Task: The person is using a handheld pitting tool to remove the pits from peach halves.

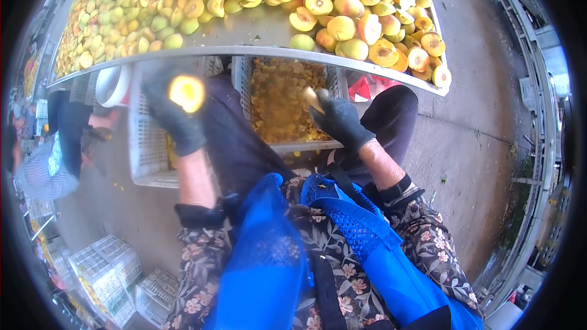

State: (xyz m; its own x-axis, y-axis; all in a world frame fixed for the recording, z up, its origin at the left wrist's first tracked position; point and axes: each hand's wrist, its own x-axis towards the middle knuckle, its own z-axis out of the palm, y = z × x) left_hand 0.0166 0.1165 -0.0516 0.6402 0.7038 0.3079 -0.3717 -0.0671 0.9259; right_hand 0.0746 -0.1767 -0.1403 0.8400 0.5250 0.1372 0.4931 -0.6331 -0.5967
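My left hand [173, 110], in a dark glove, is closed on a peach half [187, 93], its bright yellow cut face showing. It is above the rim of a white crate and blurred by motion. My right hand [343, 121], also gloved, is closed around a short, pale, stick-like tool [313, 100]; its working end is too blurred to make out. Below that hand, between my knees, a white crate [243, 85] contains a mass of small brownish-yellow pieces. Beyond both hands, halved yellow-green peaches [318, 4] lie heaped on a metal table [260, 27].
The table's raised metal edge [269, 51] runs across in front of me. At my left stand another white crate [142, 146] and a white bucket [113, 85]. More crates [107, 269] are stacked at lower left. Another person [67, 116] sits at the far left. A red item [361, 88] lies under the table.
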